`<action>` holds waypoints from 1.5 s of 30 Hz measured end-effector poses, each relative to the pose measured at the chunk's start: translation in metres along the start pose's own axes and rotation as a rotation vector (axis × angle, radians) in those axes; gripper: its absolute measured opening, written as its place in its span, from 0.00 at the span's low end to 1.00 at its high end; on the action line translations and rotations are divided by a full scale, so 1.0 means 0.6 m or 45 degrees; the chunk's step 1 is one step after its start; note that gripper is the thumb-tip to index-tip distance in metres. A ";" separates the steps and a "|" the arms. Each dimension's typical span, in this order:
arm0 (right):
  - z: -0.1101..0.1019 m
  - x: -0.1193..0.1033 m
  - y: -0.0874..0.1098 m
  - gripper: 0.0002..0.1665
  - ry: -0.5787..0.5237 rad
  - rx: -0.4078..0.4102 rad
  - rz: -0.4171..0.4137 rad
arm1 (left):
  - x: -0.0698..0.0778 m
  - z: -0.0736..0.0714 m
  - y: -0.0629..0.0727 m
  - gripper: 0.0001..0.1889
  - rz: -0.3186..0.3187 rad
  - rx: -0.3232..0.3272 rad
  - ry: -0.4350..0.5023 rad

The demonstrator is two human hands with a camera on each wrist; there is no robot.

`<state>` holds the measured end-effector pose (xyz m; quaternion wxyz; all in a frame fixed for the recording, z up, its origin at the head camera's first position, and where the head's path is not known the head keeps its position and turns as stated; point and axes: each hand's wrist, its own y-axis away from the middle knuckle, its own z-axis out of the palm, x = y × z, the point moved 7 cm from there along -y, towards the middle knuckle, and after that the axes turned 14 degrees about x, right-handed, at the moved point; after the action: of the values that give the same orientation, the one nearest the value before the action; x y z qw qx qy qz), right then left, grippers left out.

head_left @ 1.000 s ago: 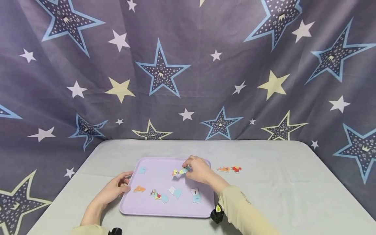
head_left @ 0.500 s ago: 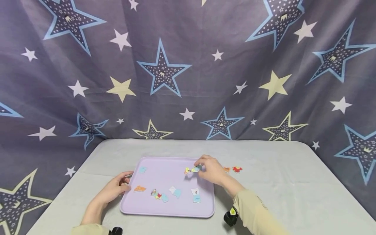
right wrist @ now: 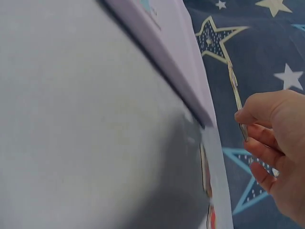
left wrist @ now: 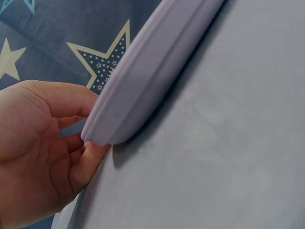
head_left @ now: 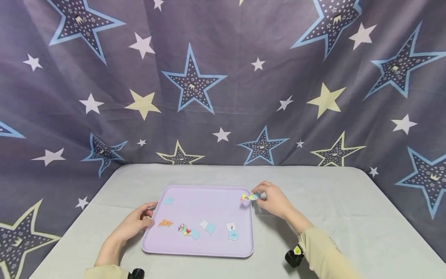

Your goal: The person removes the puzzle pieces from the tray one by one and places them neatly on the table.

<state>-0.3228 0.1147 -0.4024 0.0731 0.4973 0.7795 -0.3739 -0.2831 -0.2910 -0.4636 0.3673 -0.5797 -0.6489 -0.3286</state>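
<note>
My right hand (head_left: 273,199) pinches a joined strip of jigsaw pieces (head_left: 245,198) between thumb and fingers, over the far right corner of the lilac tray (head_left: 198,248). In the right wrist view the puzzle strip (right wrist: 235,88) shows edge-on, thin and raised above the table. My left hand (head_left: 134,223) holds the tray's left rim; in the left wrist view that hand (left wrist: 52,143) has thumb and fingers on the tray's edge (left wrist: 133,86). On the tray lie an orange piece (head_left: 165,223), a multicoloured joined group (head_left: 188,231), and blue-and-white pieces (head_left: 208,227).
More pieces on the tray are a small blue one (head_left: 168,201) at the far left and a white-and-blue pair (head_left: 231,231) at the near right. The grey table (head_left: 348,217) meets a star-patterned curtain (head_left: 244,108) behind. In the right wrist view loose pieces (right wrist: 205,169) lie beyond the tray.
My right hand has carried the puzzle strip rightward from over the tray's middle to its right edge, covering the loose pieces on the table. My left hand has stayed put.
</note>
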 end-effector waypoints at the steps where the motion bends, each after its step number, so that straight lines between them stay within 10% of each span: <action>1: -0.004 0.006 0.002 0.18 0.003 0.002 0.008 | 0.000 0.000 -0.001 0.34 0.006 -0.001 -0.006; 45: -0.120 0.183 0.068 0.18 0.204 0.072 0.121 | 0.002 -0.002 0.000 0.34 0.035 0.013 -0.019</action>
<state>-0.3246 0.2502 -0.4256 0.0140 0.5641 0.7473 -0.3509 -0.2830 -0.2911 -0.4619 0.3699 -0.5891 -0.6453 -0.3159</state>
